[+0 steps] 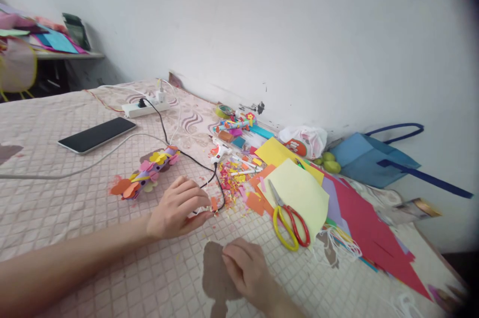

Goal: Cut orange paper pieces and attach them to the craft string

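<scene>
Orange scrap (214,203) sits at the bent fingertips of my left hand (180,209), whether pinched I cannot tell, my right hand (250,269) curls inward, its grip hidden, and a careless sweep could catch the cord (220,187) and drag the glue gun (219,150) askew.

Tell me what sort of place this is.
Probably an indoor paper-craft workspace: scissors rest partly on a pale yellow sheet, colourful paper scraps litter the cloth-covered table, and what looks like a glue gun lies beside them.
</scene>
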`<state>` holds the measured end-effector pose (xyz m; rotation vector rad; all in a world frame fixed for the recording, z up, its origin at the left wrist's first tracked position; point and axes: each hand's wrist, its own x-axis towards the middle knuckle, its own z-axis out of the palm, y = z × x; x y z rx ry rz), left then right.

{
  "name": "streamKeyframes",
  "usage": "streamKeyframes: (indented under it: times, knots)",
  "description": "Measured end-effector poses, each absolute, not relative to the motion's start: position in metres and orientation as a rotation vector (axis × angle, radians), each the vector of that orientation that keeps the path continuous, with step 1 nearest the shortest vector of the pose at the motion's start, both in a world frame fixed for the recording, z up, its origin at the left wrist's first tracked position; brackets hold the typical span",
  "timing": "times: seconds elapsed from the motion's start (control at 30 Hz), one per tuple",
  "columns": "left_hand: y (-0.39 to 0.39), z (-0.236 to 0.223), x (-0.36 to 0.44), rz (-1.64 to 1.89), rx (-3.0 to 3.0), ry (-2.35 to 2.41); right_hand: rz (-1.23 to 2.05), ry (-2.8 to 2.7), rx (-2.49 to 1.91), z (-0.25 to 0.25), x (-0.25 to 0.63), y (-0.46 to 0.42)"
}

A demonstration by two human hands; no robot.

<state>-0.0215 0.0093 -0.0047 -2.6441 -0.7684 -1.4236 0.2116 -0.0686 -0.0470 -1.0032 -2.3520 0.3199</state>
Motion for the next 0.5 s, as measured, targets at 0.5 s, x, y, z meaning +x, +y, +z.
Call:
streamKeyframes:
  times: [0.5]
  knots:
    - [-0.002,-0.004,-0.013,-1.184,-3.033,-0.301,0.521,-2.115,-1.105,-0.040,0.214,-0.066]
